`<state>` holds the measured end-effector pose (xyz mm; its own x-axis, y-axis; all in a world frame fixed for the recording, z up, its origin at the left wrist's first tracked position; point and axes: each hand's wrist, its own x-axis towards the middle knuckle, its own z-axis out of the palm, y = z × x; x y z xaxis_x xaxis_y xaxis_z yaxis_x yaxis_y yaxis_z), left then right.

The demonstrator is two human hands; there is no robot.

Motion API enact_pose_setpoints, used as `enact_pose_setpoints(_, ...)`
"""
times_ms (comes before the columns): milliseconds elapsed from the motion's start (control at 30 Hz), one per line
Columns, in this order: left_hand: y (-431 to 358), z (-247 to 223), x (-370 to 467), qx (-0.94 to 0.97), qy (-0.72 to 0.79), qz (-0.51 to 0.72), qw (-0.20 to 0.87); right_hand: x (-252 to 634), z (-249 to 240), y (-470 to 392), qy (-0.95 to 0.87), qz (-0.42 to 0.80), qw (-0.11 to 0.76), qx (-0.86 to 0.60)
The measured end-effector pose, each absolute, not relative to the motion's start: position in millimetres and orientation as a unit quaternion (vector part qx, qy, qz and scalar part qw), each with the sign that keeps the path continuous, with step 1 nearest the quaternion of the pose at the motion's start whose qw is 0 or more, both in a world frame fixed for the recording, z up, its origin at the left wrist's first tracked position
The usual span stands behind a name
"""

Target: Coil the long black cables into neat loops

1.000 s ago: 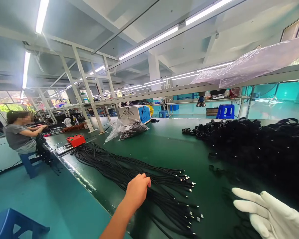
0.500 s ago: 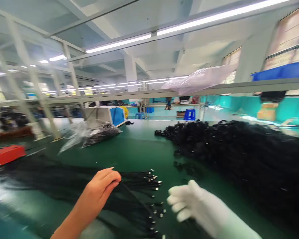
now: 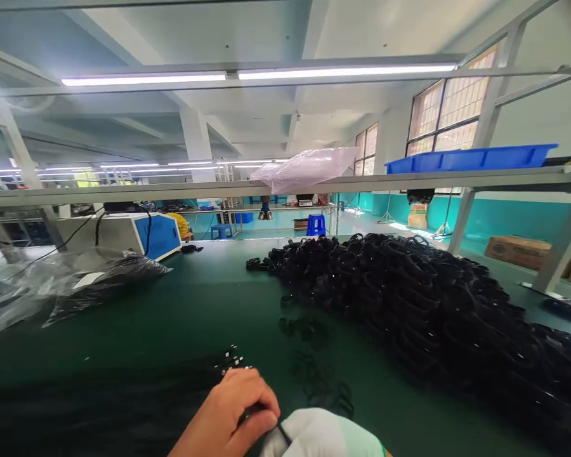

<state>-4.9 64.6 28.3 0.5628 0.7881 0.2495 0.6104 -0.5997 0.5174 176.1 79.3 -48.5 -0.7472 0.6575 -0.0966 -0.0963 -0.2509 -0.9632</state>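
the left hand [image 3: 231, 412] is bare and pinches a black cable [image 3: 280, 433] between thumb and fingers, just at the near edge of the green belt [image 3: 209, 304]. the right hand [image 3: 321, 438], in a white glove, meets it there and touches the same cable; its fingers are mostly cut off by the frame, so i cannot tell how tightly it grips. the cable comes off the straight bundle [image 3: 124, 400], which lies flat on the belt left of the hands, metal plug tips pointing toward the belt's middle. on the belt beyond the hands and to their right is a big pile [image 3: 409, 298] of coiled cables, with a few loose coils [image 3: 309, 330] between it and the hands. judging by that, a great many are already coiled, while the straight bundle looks thick, so plenty remains. farther along the belt, to the left, lie a plastic bag [image 3: 76, 282] of cables and a blue-sided box [image 3: 143, 233].
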Motion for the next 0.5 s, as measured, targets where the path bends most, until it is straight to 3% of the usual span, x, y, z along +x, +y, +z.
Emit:
enact_pose_setpoints(167,78.6,38.5,9.6,0.85,0.374,0.239,0.284,164.2,-64.9,80.5,-0.441,0.87,0.184,-0.126)
enact_pose_setpoints(267,87.1,30.4,18.8,0.853,0.361,0.259,0.276,166.6,-70.7,79.9,-0.444,0.861,0.218,-0.118)
enact_pose_setpoints(367,95.3,9.5,21.5,0.861,0.374,0.27,0.213,176.0,-67.8,77.5,-0.438,0.847,0.289,-0.08)
enact_pose_setpoints(500,96.3,-35.7,2.6,0.85,0.47,0.235,0.029,200.3,-40.0,81.4,-0.307,0.862,0.402,0.037)
